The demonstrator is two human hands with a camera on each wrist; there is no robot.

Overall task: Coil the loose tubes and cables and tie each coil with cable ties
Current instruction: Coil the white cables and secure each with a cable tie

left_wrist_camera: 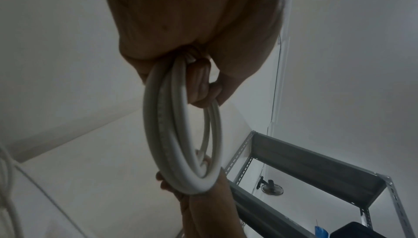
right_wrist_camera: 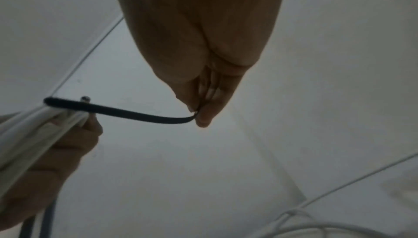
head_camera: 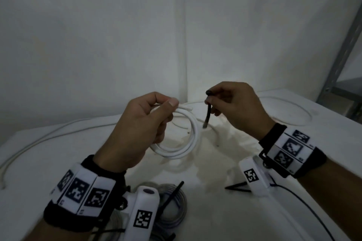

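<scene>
— While the left hand (head_camera: 137, 129) pinches the white tube coil (head_camera: 184, 139) at its top, thumb over curled fingers, why keep it raised above the middle of the worktop (head_camera: 225, 211)?

— Probably so the loops stay stacked and there is room to pass a tie through. The right hand (head_camera: 237, 105) pinches a black cable tie (head_camera: 207, 114) between thumb and fingertips, its free end hanging just beside the coil.

— And the rest?

— A grey coil (head_camera: 174, 207) lies at the near edge with a tie on it; loose white tubing (head_camera: 39, 139) trails toward the left edge, not yet coiled.
</scene>
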